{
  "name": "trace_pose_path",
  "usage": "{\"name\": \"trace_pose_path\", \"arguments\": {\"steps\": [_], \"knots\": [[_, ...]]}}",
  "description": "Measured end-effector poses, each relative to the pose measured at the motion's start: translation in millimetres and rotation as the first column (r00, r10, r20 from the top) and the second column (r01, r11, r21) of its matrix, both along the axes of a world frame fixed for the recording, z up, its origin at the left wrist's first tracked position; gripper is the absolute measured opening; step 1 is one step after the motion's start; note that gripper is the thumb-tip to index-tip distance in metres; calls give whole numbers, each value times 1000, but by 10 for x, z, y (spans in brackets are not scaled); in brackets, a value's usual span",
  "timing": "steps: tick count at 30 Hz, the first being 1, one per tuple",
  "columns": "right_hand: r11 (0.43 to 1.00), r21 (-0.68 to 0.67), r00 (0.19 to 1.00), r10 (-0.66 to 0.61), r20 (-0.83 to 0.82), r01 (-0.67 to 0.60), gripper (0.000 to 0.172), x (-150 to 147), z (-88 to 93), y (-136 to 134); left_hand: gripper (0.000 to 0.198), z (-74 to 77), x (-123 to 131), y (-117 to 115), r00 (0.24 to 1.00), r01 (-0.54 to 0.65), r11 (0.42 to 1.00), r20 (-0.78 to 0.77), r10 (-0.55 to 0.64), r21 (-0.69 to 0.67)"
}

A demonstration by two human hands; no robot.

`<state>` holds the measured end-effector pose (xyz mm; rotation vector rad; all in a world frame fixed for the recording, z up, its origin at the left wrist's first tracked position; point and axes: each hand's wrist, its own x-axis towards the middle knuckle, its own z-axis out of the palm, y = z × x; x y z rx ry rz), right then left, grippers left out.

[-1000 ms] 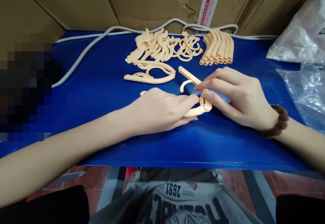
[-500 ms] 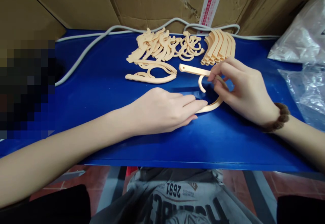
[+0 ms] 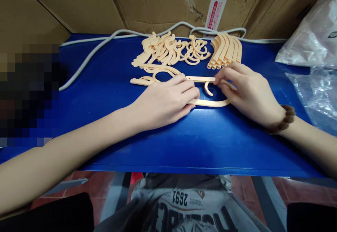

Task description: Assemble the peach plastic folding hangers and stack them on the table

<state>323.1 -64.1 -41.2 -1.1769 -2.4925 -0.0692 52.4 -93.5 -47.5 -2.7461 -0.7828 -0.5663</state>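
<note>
A: While the peach curved plastic hanger [image 3: 210,103] lies mid-frame on the blue tabletop [image 3: 105,84], what holds it?
B: The left hand [image 3: 168,100] clamps its left end; the right hand [image 3: 247,90] pinches its top bar.

You are using two hands, your left hand [image 3: 165,102] and right hand [image 3: 247,91], and both are holding one peach hanger [image 3: 210,103]. A second hanger [image 3: 142,81] is lying just behind your left hand. One loose heap of hook pieces [image 3: 171,49] and one tight stack of curved arms [image 3: 226,51] are sitting at the back, each too crowded to count. One white cable [image 3: 89,54] is trailing across the one blue table [image 3: 105,84], two plastic bags [image 3: 310,39] are lying at your right, and you are wearing one bead bracelet [image 3: 283,119].
</note>
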Motion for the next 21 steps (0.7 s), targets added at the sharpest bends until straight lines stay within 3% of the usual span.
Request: {"name": "trace_pose_path", "arguments": {"steps": [9, 13, 16, 19, 21], "knots": [[998, -59, 999, -32, 1, 32, 19, -16, -14, 19, 22, 16, 22, -17, 999, -30, 998, 14, 31, -54], [999, -31, 1000, -16, 16, 17, 22, -17, 7, -5, 27, 159, -16, 18, 974, -216, 971, 46, 221, -98], [998, 19, 998, 60, -1, -60, 23, -51, 34, -53, 29, 319, -93, 116, 879, -463, 878, 62, 472, -121], [984, 45, 985, 174, 9, -174, 25, -102, 54, -120, 26, 477, -222, 275, 707, -696, 704, 39, 706, -138], [967, 71, 970, 241, 36, -243, 24, -127, 59, -162, 30, 553, -334, 405, 610, -784, 601, -10, 793, -157]]}}
